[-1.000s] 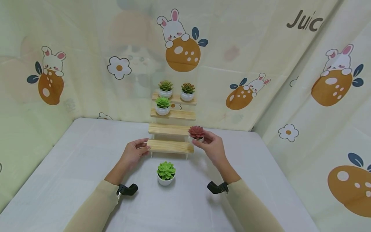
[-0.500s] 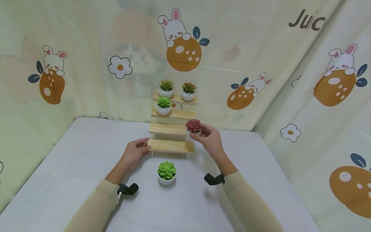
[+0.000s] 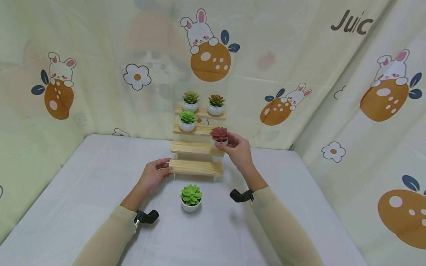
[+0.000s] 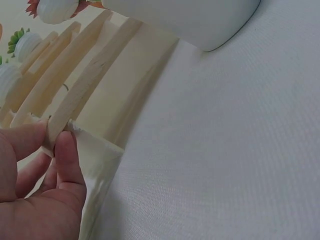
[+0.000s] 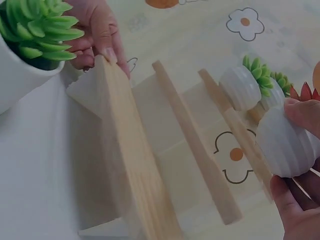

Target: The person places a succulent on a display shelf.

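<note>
A stepped wooden plant stand [image 3: 196, 167] rises at the back of the white table [image 3: 83, 192]. My left hand [image 3: 155, 173] pinches the left end of its lowest step [image 4: 85, 95]. My right hand [image 3: 234, 148] holds a red succulent in a white pot [image 3: 219, 136] just above the right end of the second step, close to the third. In the right wrist view the fingers [image 5: 292, 205] curl round that white pot [image 5: 286, 142]. A green succulent in a white pot [image 3: 190, 197] stands on the table in front of the stand.
Two potted succulents [image 3: 190, 100] [image 3: 216, 103] stand on the top step and one green one [image 3: 187, 120] on the left of the third step. A cartoon-print cloth [image 3: 299, 74] walls in the table at the back and both sides.
My right hand has carried the red succulent up and slightly left, from beside the lowest steps to the level between the second and third steps. The left hand has stayed on the stand.
</note>
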The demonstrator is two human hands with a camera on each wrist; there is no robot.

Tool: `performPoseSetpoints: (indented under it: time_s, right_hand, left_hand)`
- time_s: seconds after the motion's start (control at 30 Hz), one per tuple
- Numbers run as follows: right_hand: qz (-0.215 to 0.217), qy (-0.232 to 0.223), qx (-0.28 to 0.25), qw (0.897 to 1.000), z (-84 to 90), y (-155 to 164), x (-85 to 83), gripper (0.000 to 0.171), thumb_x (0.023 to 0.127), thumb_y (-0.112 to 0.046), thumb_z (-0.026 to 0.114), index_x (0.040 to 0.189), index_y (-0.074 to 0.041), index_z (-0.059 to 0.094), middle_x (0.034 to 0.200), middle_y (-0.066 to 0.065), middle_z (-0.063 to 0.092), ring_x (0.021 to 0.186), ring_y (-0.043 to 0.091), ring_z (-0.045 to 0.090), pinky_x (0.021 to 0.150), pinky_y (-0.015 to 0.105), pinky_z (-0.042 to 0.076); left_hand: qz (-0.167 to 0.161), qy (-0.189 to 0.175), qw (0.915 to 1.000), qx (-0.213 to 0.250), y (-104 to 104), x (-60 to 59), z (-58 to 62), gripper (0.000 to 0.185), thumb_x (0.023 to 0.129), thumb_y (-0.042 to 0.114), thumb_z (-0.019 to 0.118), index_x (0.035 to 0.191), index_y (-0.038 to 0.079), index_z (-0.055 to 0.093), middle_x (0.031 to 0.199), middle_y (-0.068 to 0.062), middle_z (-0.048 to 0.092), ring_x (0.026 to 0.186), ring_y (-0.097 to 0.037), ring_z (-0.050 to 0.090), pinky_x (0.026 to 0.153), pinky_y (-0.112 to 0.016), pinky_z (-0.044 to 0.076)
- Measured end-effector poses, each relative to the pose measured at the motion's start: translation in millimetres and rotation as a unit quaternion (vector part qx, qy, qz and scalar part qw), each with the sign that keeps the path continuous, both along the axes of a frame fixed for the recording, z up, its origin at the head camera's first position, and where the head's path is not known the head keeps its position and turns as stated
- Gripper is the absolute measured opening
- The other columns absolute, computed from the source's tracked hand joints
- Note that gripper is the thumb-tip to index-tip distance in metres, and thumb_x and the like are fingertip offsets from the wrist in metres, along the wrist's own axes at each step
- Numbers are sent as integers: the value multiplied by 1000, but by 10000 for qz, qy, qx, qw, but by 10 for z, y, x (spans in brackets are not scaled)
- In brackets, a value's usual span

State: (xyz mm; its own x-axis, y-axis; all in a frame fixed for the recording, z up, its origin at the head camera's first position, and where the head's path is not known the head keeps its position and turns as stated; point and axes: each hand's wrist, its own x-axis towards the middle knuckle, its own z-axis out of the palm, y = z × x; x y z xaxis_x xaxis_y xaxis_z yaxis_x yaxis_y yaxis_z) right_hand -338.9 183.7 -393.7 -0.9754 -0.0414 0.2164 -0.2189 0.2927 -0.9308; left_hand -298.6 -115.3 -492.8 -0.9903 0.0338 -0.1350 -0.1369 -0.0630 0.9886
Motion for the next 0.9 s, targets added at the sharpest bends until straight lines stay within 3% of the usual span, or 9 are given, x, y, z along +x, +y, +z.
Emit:
performPoseSetpoints:
  time_s: [0.43,0.9]
  right_hand:
    - [82,135,-276,9995,112,-123,-176,59,83,-23,87,136,-7,65,129,13,70,113,20,66,88,16,57]
    - [51,266,-548,9981,79,-238,-381,53,84,-19,86,132,-7,68,126,15,70,116,27,68,83,19,60]
  left_hand:
    - [20,-80,10000,-37,16,7,27,50,97,-4,63,146,-6,51,116,-12,57,92,-8,63,80,-19,62]
    - [-32,15,10000,50,-6,23,33,50,98,-4,62,146,-8,48,114,-11,58,89,-5,63,81,-19,62]
